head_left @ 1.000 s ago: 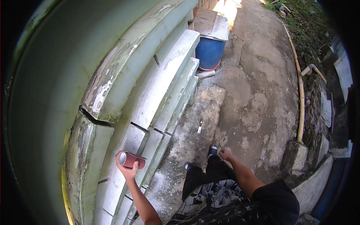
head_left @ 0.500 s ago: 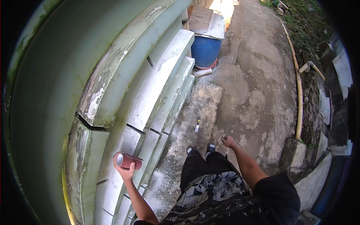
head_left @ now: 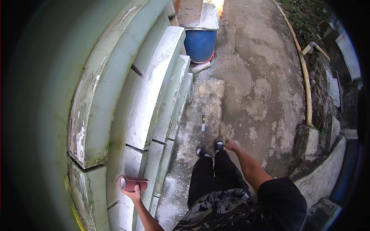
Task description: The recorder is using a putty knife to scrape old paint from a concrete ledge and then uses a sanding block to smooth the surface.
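My left hand is closed around a roll of reddish-brown sandpaper, held sideways over the pale ledges with the open end of its core showing at the left. Low on my other side, my right hand hangs beside my feet, over the concrete path. Its fingers look curled in, and I cannot make out whether anything is in them. A putty knife with a black and yellow handle lies on the concrete ahead of my sandals, its blade toward me.
Stepped ledges with peeling white and pale green paint run along my left, split by dark gaps. Farther off stands a blue barrel topped with boards. A bamboo pole and a low wall edge the path on the right.
My view has shifted along the ledges, and my feet have changed position. The sandpaper roll stays in my left hand. My right hand has come nearer to my feet.
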`<state>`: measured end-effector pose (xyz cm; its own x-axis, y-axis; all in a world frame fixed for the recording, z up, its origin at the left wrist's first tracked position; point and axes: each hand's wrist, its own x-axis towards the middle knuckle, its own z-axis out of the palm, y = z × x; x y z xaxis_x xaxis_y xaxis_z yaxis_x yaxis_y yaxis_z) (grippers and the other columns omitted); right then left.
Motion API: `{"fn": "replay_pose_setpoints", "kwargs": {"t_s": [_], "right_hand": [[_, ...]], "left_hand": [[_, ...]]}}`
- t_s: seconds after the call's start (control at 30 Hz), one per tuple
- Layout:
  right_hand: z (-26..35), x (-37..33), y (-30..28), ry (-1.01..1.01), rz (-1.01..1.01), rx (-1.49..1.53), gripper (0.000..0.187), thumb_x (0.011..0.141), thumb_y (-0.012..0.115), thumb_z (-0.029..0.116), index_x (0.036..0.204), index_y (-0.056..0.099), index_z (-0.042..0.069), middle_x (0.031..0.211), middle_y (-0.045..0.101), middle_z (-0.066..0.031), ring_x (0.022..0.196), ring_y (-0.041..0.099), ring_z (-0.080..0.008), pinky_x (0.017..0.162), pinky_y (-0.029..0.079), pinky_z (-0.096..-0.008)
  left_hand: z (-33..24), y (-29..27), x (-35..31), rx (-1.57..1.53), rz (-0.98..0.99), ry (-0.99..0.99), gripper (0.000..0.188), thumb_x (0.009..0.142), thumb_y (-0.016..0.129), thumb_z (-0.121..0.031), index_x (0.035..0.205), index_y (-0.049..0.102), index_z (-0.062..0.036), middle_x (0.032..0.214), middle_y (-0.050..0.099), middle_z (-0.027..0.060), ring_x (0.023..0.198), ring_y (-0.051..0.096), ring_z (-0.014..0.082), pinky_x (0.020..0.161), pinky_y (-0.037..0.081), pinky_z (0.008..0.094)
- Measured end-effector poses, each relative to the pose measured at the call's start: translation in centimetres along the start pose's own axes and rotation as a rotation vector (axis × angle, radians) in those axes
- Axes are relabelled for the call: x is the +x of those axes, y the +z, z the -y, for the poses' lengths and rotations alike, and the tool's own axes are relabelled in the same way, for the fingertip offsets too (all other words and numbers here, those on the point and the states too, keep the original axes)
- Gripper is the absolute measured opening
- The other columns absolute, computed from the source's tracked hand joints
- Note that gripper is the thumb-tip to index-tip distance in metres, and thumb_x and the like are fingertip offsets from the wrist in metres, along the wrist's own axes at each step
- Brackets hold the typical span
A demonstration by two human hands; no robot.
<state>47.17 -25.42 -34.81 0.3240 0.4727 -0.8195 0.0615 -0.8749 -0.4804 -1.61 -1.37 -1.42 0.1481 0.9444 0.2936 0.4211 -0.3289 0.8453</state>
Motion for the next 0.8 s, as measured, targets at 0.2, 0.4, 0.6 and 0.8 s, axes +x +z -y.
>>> {"fn": "replay_pose_setpoints", "kwargs": {"t_s": [0.2,0.4,0.6,0.8], "right_hand": [[-6.6,8.5,2.7,-0.144,-0.143,-0.155,0.025,0.083,0.068,0.02,0.094,0.065,-0.002,0.07,0.07,-0.0146,0.056,0.069,-0.0231,0.057,0.057,-0.036],[-6.7,14.5,6.1,-0.139,-0.148,-0.321,0.043,0.077,0.073,0.026,0.109,0.062,-0.001,0.104,0.07,-0.0256,0.098,0.07,-0.037,0.086,0.055,-0.0456],[-5.9,22.7,7.7,0.018,-0.013,-0.318,0.065,0.073,0.076,0.03,0.124,0.053,-0.001,0.115,0.067,-0.0264,0.111,0.064,-0.041,0.094,0.051,-0.0481],[-5.5,31.5,11.2,0.005,0.101,-0.373,0.079,0.072,0.078,0.028,0.139,0.046,0.001,0.128,0.063,-0.0245,0.119,0.061,-0.0404,0.099,0.051,-0.0472]], "left_hand": [[-1.7,2.5,1.4,0.018,0.023,0.045,0.093,0.079,0.069,-0.067,0.136,0.038,0.001,0.094,0.054,0.01,0.082,0.054,0.0201,0.074,0.045,0.0342],[0.0,1.6,1.0,0.232,-0.083,0.102,0.102,0.075,0.061,-0.081,0.129,0.041,0.0036,0.086,0.051,0.0097,0.071,0.051,0.0207,0.063,0.042,0.0342],[1.4,-2.6,0.4,0.238,-0.054,0.153,0.085,0.078,0.062,-0.07,0.119,0.047,0.003,0.091,0.055,0.0125,0.077,0.055,0.0238,0.068,0.045,0.037],[-0.5,-6.0,-1.6,0.08,-0.045,0.008,0.064,0.085,0.057,-0.055,0.111,0.055,0.0038,0.099,0.06,0.0172,0.089,0.06,0.0311,0.081,0.049,0.0437]]}}
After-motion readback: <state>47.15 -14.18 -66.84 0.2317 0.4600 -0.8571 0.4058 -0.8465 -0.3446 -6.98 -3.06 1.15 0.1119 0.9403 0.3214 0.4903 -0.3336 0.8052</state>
